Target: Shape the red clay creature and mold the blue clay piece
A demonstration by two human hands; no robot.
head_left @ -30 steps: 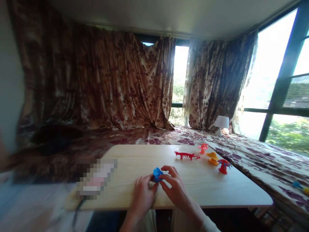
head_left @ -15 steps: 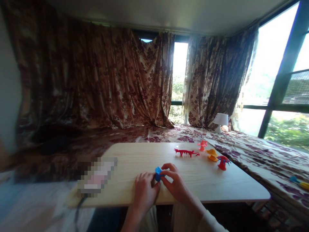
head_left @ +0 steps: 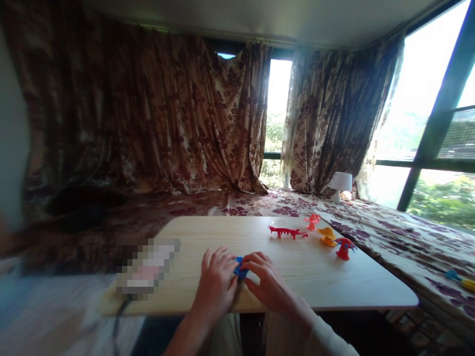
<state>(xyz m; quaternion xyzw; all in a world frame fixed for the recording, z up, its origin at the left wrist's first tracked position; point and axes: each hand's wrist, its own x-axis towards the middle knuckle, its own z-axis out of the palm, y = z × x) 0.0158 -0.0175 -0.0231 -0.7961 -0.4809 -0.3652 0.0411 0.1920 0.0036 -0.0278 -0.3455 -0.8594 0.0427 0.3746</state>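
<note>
A small blue plastic piece point(head_left: 241, 269) is between my two hands, low over the near part of the table; fingers cover much of it, so its exact kind cannot be told. My left hand point(head_left: 216, 278) grips its left side with the thumb and forefinger, the other fingers reaching forward. From the right, my right hand point(head_left: 264, 276) closes its fingers and thumb on the same piece. Beyond the hands stands a long red toy animal figure point(head_left: 287, 232) with many short legs.
On the table's point(head_left: 208, 232) right side stand a coral-red toy point(head_left: 312, 221), a yellow toy point(head_left: 327, 236) and a red toy with blue parts point(head_left: 345, 248). A blurred-out device point(head_left: 148, 269) with a black cable lies left. A white lamp point(head_left: 340, 183) stands behind.
My left hand has turned and its fingers have extended forward. My right fingers have come down over the blue piece, which now shows less and sits slightly lower.
</note>
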